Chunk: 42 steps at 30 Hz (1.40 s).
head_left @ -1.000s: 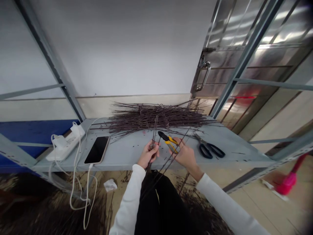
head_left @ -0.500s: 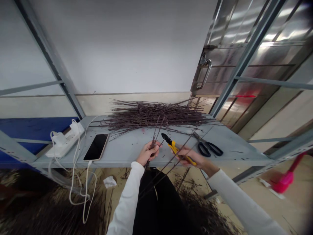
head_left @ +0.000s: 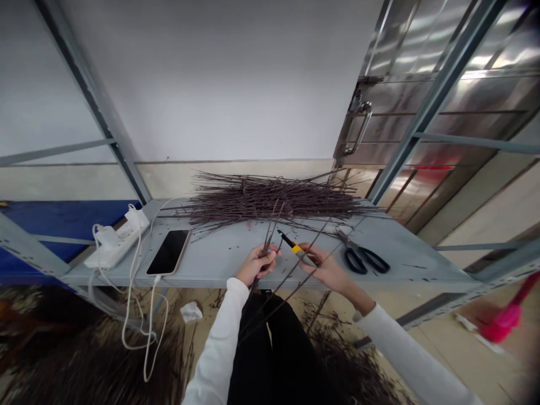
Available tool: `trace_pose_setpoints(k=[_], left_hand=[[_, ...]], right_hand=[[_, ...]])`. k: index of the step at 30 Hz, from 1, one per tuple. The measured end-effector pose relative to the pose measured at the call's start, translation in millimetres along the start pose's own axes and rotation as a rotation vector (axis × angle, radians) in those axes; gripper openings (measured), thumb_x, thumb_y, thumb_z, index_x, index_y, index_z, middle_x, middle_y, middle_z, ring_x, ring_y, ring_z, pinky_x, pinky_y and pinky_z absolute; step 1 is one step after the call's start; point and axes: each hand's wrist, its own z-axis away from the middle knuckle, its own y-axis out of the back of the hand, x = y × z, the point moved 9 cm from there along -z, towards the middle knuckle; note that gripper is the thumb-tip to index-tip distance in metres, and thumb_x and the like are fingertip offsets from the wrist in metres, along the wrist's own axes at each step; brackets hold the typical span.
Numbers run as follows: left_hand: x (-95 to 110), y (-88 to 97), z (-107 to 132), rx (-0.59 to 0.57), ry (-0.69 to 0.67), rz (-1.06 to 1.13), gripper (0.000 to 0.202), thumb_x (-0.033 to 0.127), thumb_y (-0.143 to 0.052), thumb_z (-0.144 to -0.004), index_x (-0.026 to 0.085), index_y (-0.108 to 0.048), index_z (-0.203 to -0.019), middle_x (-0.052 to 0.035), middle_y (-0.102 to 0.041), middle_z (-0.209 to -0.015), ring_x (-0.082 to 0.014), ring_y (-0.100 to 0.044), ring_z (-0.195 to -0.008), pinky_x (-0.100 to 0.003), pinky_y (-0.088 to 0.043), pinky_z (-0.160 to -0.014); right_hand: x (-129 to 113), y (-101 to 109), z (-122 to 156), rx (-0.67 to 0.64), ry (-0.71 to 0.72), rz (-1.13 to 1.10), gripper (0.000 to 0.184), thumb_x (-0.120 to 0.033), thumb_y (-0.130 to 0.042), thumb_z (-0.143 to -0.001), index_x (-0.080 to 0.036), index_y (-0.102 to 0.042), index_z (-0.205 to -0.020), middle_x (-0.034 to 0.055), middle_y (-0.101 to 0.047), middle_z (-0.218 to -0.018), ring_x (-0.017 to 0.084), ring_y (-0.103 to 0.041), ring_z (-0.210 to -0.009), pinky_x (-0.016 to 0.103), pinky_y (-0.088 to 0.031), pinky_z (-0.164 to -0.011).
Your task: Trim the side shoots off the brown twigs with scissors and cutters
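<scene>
My left hand [head_left: 256, 264] is closed around a few thin dark twigs [head_left: 266, 239], which stick up past my fingers and trail down towards my lap. My right hand [head_left: 325, 271] grips black-and-yellow wire cutters [head_left: 296, 248] just to the right of those twigs, with their black jaws pointing up and left. Part of the handles is hidden in my palm. Behind both hands lies a large heap of dark twigs [head_left: 270, 201] on the grey metal shelf [head_left: 415, 269]. Black-handled scissors [head_left: 360, 259] rest to the right of my right hand.
A black smartphone [head_left: 169, 252] with a white cable and a white power strip [head_left: 116, 243] lie on the shelf's left side. Metal shelf uprights [head_left: 439, 95] frame the view. Below, loose twigs [head_left: 346, 360] lie on the floor.
My right hand has turned the cutters, which now look narrower and point up and left, their handles closer to my palm. My left hand and the twigs have hardly moved.
</scene>
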Motion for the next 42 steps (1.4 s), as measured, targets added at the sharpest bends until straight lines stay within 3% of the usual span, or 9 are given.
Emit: trace_pose_setpoints(k=[5, 10, 17, 23, 28, 31, 34, 37, 42], left_hand=[[4, 3.7, 1, 0.049, -0.022, -0.006, 0.042, 0.051, -0.066, -0.074, 0.015, -0.057, -0.093, 0.0093, -0.046, -0.046, -0.0012, -0.018, -0.030, -0.018, -0.008, -0.031], [2, 4.4, 1, 0.065, -0.014, -0.008, 0.041, 0.050, -0.070, -0.071, 0.015, -0.061, -0.092, 0.0096, -0.043, -0.045, -0.0014, -0.019, -0.031, -0.019, -0.008, -0.032], [-4, 3.5, 2, 0.052, 0.049, -0.009, 0.037, 0.045, -0.076, -0.066, 0.012, -0.066, -0.082, 0.0063, -0.047, -0.049, -0.0017, -0.019, -0.035, -0.019, -0.005, -0.033], [-4, 1.9, 1, 0.051, 0.047, 0.023, 0.039, 0.042, -0.079, -0.061, 0.012, -0.066, -0.082, 0.0002, -0.059, -0.065, -0.0016, -0.027, -0.038, -0.019, -0.005, -0.034], [-3, 0.1, 2, 0.031, 0.037, 0.039, 0.040, 0.044, -0.078, -0.062, 0.014, -0.064, -0.085, 0.0063, -0.050, -0.051, -0.0016, -0.023, -0.035, -0.018, -0.007, -0.034], [-3, 0.2, 3, 0.024, 0.032, 0.038, 0.040, 0.045, -0.076, -0.064, 0.015, -0.063, -0.086, 0.0101, -0.040, -0.042, -0.0018, -0.020, -0.033, -0.017, -0.008, -0.034], [-1, 3.0, 3, 0.048, 0.012, 0.043, 0.042, 0.047, -0.076, -0.064, 0.016, -0.061, -0.087, 0.0081, -0.047, -0.049, -0.0013, -0.022, -0.034, -0.017, -0.008, -0.034], [2, 4.8, 4, 0.073, -0.009, 0.043, 0.043, 0.048, -0.075, -0.064, 0.016, -0.059, -0.088, 0.0056, -0.053, -0.058, -0.0009, -0.023, -0.035, -0.017, -0.008, -0.033], [6, -0.1, 4, 0.045, -0.005, 0.010, 0.039, 0.050, -0.068, -0.073, 0.015, -0.060, -0.088, 0.0104, -0.040, -0.044, -0.0009, -0.016, -0.031, -0.019, -0.007, -0.032]], right_hand=[[-25, 38, 9, 0.418, 0.240, 0.659, 0.040, -0.035, -0.062, -0.072, -0.021, -0.061, -0.110, 0.0102, -0.067, -0.108, 0.025, -0.065, -0.089, 0.028, -0.048, -0.067], [-39, 41, 18, 0.427, 0.372, 0.895, 0.037, -0.034, -0.057, -0.076, -0.020, -0.060, -0.110, 0.0109, -0.069, -0.102, 0.024, -0.067, -0.082, 0.027, -0.049, -0.061], [-17, 40, 16, 0.068, 0.195, 0.506, 0.035, -0.027, -0.057, -0.070, -0.018, -0.059, -0.104, 0.0044, -0.068, -0.085, 0.015, -0.057, -0.057, 0.026, -0.047, -0.055], [-7, 20, 28, -0.093, -0.009, 0.037, 0.025, -0.030, -0.060, -0.074, -0.017, -0.062, -0.095, 0.0018, -0.060, -0.083, 0.015, -0.053, -0.068, 0.024, -0.044, -0.059], [8, -32, 44, -0.260, -0.332, -0.632, 0.026, -0.040, -0.063, -0.069, -0.019, -0.056, -0.082, -0.0042, -0.046, -0.065, 0.005, -0.030, -0.043, 0.019, -0.024, -0.038], [4, -59, 51, -0.325, -0.396, -0.860, 0.028, -0.045, -0.058, -0.068, -0.020, -0.053, -0.080, -0.0040, -0.042, -0.064, 0.005, -0.026, -0.042, 0.019, -0.022, -0.037], [-5, -45, 45, -0.165, -0.330, -0.953, 0.027, -0.048, -0.051, -0.072, -0.023, -0.050, -0.083, -0.0048, -0.037, -0.063, 0.007, -0.020, -0.042, 0.020, -0.020, -0.035], [-14, 13, 38, 0.172, -0.149, -1.031, 0.026, -0.052, -0.042, -0.077, -0.028, -0.049, -0.085, -0.0040, -0.035, -0.064, 0.010, -0.020, -0.044, 0.022, -0.020, -0.037], [7, 151, 102, 1.146, 0.164, -0.719, 0.027, -0.052, -0.035, -0.077, -0.034, -0.054, -0.086, 0.0051, -0.052, -0.081, 0.021, -0.049, -0.061, 0.037, -0.036, -0.048]])
